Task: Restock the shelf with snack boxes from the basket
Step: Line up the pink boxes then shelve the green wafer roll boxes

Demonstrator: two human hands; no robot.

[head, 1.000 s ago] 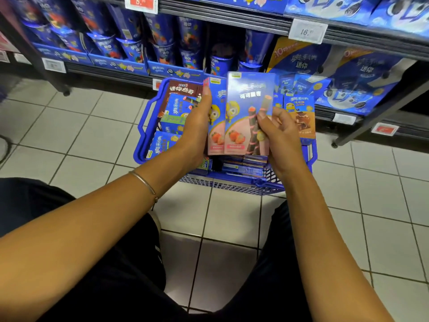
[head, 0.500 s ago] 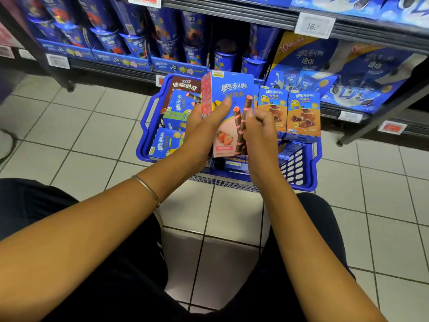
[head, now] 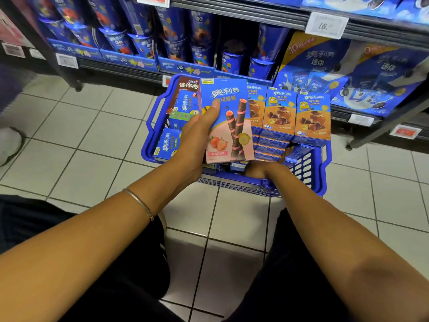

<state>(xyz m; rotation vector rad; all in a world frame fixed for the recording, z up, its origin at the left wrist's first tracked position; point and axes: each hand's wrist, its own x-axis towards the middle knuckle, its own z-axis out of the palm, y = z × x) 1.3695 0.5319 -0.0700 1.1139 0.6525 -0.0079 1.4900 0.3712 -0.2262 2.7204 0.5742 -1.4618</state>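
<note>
The fingers [head: 214, 109] of the left hand [head: 197, 140] clasped the strawberry snack box [head: 232, 122], thumb across its front. They held it upright above the basket [head: 150, 119], probably to keep its face readable before shelving. The right hand [head: 257, 170] was down inside the basket, beneath that box (fingers hidden, so their grip could not be told). Orange boxes [head: 278, 115] stood along the basket's far side, and the shelf [head: 130, 66] lay just beyond it.

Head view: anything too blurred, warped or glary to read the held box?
Head view: the blue and pink strawberry wafer box in the left hand is sharp, unwarped; head view: the blue snack cups on the metal shelf are smeared; faint sheen on the white floor tiles.
</note>
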